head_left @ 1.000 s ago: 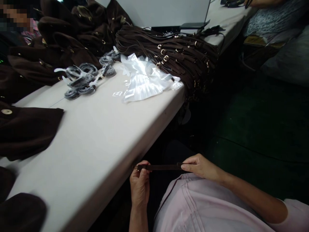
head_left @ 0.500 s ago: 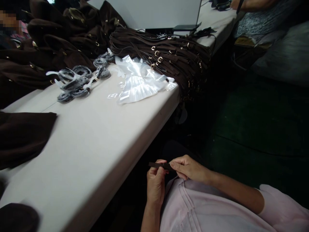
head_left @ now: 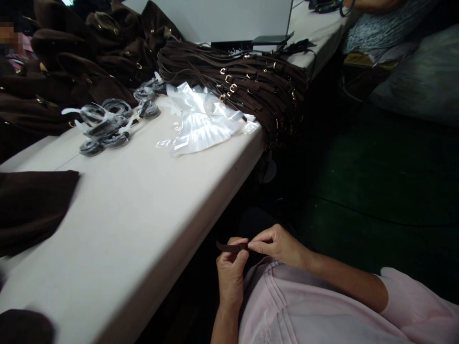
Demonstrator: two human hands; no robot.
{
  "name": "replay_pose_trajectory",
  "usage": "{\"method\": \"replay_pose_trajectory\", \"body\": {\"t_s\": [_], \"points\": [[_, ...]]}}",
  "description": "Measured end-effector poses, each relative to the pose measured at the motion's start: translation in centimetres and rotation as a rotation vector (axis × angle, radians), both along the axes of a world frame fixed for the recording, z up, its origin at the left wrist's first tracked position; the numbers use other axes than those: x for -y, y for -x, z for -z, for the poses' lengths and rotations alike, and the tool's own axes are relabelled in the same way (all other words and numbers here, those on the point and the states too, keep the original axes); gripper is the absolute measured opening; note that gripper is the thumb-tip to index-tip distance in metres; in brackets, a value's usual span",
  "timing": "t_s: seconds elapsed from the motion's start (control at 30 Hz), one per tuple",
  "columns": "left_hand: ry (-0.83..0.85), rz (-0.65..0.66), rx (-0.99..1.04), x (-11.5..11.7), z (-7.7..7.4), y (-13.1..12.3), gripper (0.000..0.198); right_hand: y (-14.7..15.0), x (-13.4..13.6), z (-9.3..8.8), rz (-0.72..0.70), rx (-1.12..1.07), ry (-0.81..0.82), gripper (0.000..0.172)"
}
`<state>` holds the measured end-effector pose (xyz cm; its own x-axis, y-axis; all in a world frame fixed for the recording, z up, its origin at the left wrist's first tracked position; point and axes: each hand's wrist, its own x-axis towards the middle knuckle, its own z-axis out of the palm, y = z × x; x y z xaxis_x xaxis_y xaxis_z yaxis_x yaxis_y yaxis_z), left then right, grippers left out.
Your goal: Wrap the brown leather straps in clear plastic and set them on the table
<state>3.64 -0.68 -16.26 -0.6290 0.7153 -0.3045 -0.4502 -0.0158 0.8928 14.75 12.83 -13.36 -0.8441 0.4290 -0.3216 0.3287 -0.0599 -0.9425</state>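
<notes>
A dark brown strap (head_left: 229, 247) is held in front of my body, beside the table's edge. My left hand (head_left: 232, 267) pinches it between thumb and fingers, and its free end sticks out to the left, curving slightly upward. Close against it, my right hand (head_left: 278, 244) grips the strap with thumb and forefinger near a narrow band around it. The rest of the strap is hidden by my hands or lost against the dark background. On the table, a heap of brown straps with gold buckles (head_left: 251, 81) hangs over the far corner.
Clear plastic bags (head_left: 206, 124) lie fanned on the white table (head_left: 143, 200). Coiled straps in plastic wrap (head_left: 103, 124) rest to their left. Brown bags (head_left: 89, 57) are piled at the back left. A co-worker's arm (head_left: 373, 5) shows at the top right.
My right thumb and forefinger have drawn back slightly from covering the strap and now pinch it near the band. The strap's left end has bent upward. The view has shifted slightly.
</notes>
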Motion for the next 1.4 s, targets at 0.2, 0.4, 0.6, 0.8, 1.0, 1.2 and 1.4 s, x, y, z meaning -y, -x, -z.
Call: {"method": "replay_pose_trajectory", "body": {"t_s": [0.2,0.4,0.6,0.8,1.0,1.2,1.4], "points": [[0.047,0.07,-0.234,-0.1,-0.8,0.0,0.019,0.0,0.0,0.4,0.009,-0.001,0.013,0.043],[0.052,0.119,-0.149,-0.6,-0.9,-0.9,0.017,0.3,0.7,0.6,0.004,-0.038,0.246,0.051],[0.092,-0.022,-0.11,-0.1,0.8,-0.2,0.026,-0.6,-0.3,-0.3,-0.129,-0.03,0.1,0.042],[0.143,-0.004,-0.202,-0.1,-0.1,-0.5,0.025,-0.7,-0.5,-0.3,-0.112,0.014,0.109,0.022],[0.103,-0.001,-0.179,-0.4,-0.9,-0.5,0.023,-0.4,-0.1,-0.3,-0.127,-0.052,0.232,0.03],[0.094,-0.1,-0.081,0.1,0.0,0.7,0.032,-1.5,-0.8,-0.2,-0.109,-0.06,0.273,0.035],[0.047,-0.144,-0.033,0.2,-0.7,0.7,0.03,-1.8,-1.3,-0.2,-0.166,-0.095,0.292,0.049]]}}
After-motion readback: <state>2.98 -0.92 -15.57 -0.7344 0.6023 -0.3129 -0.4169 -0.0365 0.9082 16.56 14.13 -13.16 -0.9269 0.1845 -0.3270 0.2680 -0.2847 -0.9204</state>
